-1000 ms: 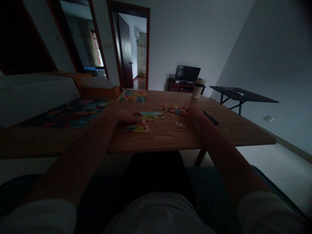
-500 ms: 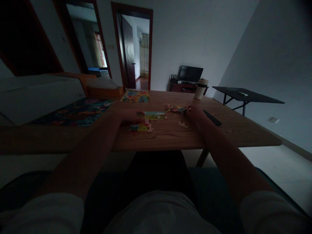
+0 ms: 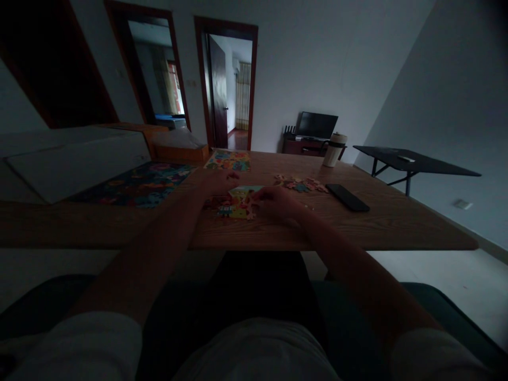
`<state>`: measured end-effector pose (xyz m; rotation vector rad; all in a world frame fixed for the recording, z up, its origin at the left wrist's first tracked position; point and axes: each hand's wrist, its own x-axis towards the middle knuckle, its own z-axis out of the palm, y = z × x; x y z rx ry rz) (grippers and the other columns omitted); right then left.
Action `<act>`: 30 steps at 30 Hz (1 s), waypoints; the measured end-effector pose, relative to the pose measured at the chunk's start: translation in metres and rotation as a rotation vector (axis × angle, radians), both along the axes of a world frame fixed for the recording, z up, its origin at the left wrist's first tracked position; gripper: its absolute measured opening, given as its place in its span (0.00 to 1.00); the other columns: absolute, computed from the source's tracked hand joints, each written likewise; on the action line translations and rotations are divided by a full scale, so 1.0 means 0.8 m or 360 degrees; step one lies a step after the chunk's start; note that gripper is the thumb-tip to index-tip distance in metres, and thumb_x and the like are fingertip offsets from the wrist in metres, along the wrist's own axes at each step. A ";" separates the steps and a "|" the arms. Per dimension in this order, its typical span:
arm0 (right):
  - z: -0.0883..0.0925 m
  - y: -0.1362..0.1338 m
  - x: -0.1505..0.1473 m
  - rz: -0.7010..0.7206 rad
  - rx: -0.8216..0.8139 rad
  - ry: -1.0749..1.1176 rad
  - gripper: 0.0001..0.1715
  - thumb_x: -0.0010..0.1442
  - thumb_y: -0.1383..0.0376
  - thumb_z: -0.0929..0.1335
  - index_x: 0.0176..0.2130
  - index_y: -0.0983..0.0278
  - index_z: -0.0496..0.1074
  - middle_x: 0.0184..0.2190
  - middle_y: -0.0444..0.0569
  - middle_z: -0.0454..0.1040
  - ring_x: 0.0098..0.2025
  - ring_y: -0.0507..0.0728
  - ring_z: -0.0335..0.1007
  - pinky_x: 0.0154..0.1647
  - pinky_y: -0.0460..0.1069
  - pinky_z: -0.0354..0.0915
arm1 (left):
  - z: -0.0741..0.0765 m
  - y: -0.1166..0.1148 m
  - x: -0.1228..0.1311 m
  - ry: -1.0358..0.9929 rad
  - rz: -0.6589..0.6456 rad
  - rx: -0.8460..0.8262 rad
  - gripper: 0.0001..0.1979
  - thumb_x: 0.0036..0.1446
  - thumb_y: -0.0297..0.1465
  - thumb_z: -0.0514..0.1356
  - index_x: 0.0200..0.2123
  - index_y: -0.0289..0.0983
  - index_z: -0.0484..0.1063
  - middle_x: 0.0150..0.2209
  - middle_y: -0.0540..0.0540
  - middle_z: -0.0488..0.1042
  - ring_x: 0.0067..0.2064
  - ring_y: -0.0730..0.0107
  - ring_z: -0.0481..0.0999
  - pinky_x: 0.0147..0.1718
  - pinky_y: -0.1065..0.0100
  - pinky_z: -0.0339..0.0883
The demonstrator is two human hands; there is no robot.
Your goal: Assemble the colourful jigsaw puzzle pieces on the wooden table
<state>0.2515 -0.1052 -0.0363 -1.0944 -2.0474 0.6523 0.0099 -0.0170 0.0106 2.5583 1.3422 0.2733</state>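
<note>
Both hands (image 3: 217, 181) forward, fingers curled

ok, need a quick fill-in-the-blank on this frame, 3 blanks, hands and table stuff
1. The right hand rests at the edge of the partly built ____ on the wooden table.
2. The dark phone lies to the ____ of the loose pieces.
3. The cup stands at the table's ____ edge, and the left hand lies nearer.

Missing words: puzzle; right; far

Part-built puzzle (image 3: 238, 201) mid-table (image 3: 397, 222), loose pieces (image 3: 301, 184) right (phone (image 3: 347, 197) beyond), cup (image 3: 332, 149) far behind
</note>
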 end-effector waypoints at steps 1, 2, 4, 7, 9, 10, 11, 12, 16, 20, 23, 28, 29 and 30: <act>-0.006 -0.001 -0.002 -0.0019 -0.0033 0.0010 0.14 0.60 0.72 0.68 0.43 0.63 0.82 0.45 0.52 0.85 0.45 0.57 0.81 0.53 0.54 0.75 | -0.003 0.002 0.001 -0.0029 -0.0013 0.0008 0.27 0.70 0.44 0.54 0.65 0.36 0.72 0.61 0.42 0.78 0.58 0.50 0.75 0.56 0.60 0.67; -0.011 -0.001 -0.001 -0.0040 -0.0047 0.0023 0.16 0.58 0.74 0.68 0.42 0.63 0.82 0.45 0.52 0.85 0.45 0.57 0.80 0.53 0.54 0.74 | -0.005 0.003 0.003 -0.0073 -0.0012 0.0035 0.27 0.69 0.45 0.56 0.63 0.37 0.74 0.59 0.42 0.79 0.57 0.52 0.76 0.55 0.62 0.68; -0.014 -0.002 0.002 -0.0078 -0.0042 0.0058 0.18 0.56 0.76 0.67 0.41 0.63 0.83 0.43 0.51 0.85 0.44 0.56 0.80 0.53 0.53 0.73 | -0.010 0.005 0.008 -0.0139 -0.0089 0.0016 0.26 0.67 0.46 0.59 0.61 0.37 0.76 0.58 0.41 0.80 0.55 0.55 0.78 0.54 0.62 0.68; -0.013 -0.003 0.006 -0.0154 -0.0014 0.0079 0.18 0.56 0.76 0.66 0.40 0.63 0.83 0.39 0.49 0.84 0.41 0.55 0.79 0.49 0.52 0.72 | -0.019 0.006 0.016 -0.0239 -0.0325 -0.0237 0.27 0.64 0.49 0.61 0.58 0.37 0.78 0.55 0.40 0.82 0.52 0.56 0.79 0.52 0.61 0.69; -0.012 -0.004 0.008 -0.0191 0.0006 0.0072 0.17 0.57 0.75 0.66 0.40 0.64 0.82 0.37 0.49 0.83 0.39 0.55 0.77 0.45 0.50 0.71 | -0.024 0.006 0.020 -0.0238 -0.0426 -0.0428 0.28 0.60 0.49 0.64 0.57 0.39 0.79 0.52 0.42 0.84 0.50 0.57 0.80 0.49 0.63 0.69; -0.011 -0.006 0.009 -0.0197 0.0017 0.0060 0.15 0.59 0.73 0.67 0.40 0.64 0.82 0.37 0.49 0.83 0.38 0.55 0.77 0.43 0.50 0.70 | -0.026 0.005 0.021 -0.0209 -0.0438 -0.0471 0.29 0.57 0.49 0.65 0.57 0.40 0.79 0.49 0.43 0.84 0.48 0.58 0.81 0.47 0.64 0.69; -0.011 -0.008 0.009 -0.0196 0.0029 0.0033 0.12 0.60 0.71 0.68 0.40 0.64 0.82 0.37 0.49 0.82 0.38 0.55 0.76 0.41 0.49 0.69 | -0.028 0.004 0.022 -0.0159 -0.0438 -0.0477 0.30 0.55 0.50 0.67 0.56 0.40 0.80 0.47 0.43 0.85 0.47 0.58 0.81 0.46 0.65 0.69; -0.010 -0.010 0.009 -0.0198 0.0043 -0.0015 0.10 0.61 0.68 0.69 0.40 0.64 0.82 0.37 0.50 0.82 0.38 0.55 0.76 0.39 0.49 0.68 | -0.028 0.003 0.023 -0.0100 -0.0435 -0.0451 0.31 0.53 0.50 0.69 0.56 0.40 0.80 0.45 0.44 0.85 0.46 0.59 0.81 0.44 0.66 0.69; -0.005 -0.022 0.005 -0.0257 0.0091 -0.0393 0.18 0.63 0.52 0.74 0.40 0.64 0.81 0.36 0.51 0.80 0.35 0.56 0.72 0.35 0.49 0.63 | -0.026 -0.001 0.023 0.0051 -0.0381 -0.0296 0.31 0.54 0.51 0.68 0.56 0.39 0.81 0.42 0.44 0.84 0.43 0.61 0.80 0.41 0.68 0.67; -0.002 -0.024 0.006 -0.0140 -0.0012 -0.0669 0.22 0.63 0.49 0.74 0.44 0.64 0.82 0.34 0.49 0.79 0.32 0.55 0.71 0.34 0.49 0.62 | -0.023 0.001 0.020 0.0112 -0.0238 -0.0147 0.28 0.63 0.50 0.60 0.58 0.38 0.80 0.47 0.42 0.83 0.43 0.61 0.80 0.40 0.68 0.68; -0.004 -0.018 0.015 0.0044 0.0045 -0.0673 0.15 0.67 0.61 0.71 0.50 0.62 0.83 0.42 0.51 0.81 0.38 0.56 0.75 0.43 0.51 0.67 | -0.023 0.005 0.017 0.0142 -0.0160 -0.0116 0.28 0.65 0.49 0.59 0.59 0.38 0.79 0.50 0.40 0.82 0.44 0.60 0.80 0.40 0.67 0.69; -0.004 -0.016 0.023 0.0122 0.0113 -0.0580 0.17 0.64 0.71 0.69 0.48 0.59 0.84 0.51 0.51 0.81 0.52 0.58 0.76 0.57 0.52 0.67 | -0.026 0.012 0.014 0.0139 -0.0145 -0.0143 0.28 0.64 0.49 0.60 0.61 0.40 0.78 0.48 0.41 0.82 0.42 0.61 0.81 0.41 0.66 0.71; -0.003 -0.019 0.021 0.0041 0.0089 -0.0575 0.14 0.65 0.68 0.70 0.48 0.60 0.84 0.49 0.52 0.81 0.50 0.58 0.76 0.54 0.52 0.68 | -0.027 0.013 0.014 0.0127 -0.0144 -0.0152 0.28 0.64 0.48 0.60 0.61 0.41 0.78 0.47 0.42 0.82 0.42 0.61 0.81 0.41 0.66 0.71; -0.001 -0.022 0.019 -0.0044 0.0076 -0.0593 0.12 0.65 0.64 0.71 0.48 0.61 0.83 0.48 0.53 0.82 0.47 0.59 0.77 0.51 0.52 0.69 | -0.028 0.014 0.013 0.0115 -0.0143 -0.0163 0.28 0.64 0.48 0.60 0.61 0.41 0.78 0.46 0.42 0.82 0.41 0.61 0.81 0.40 0.66 0.71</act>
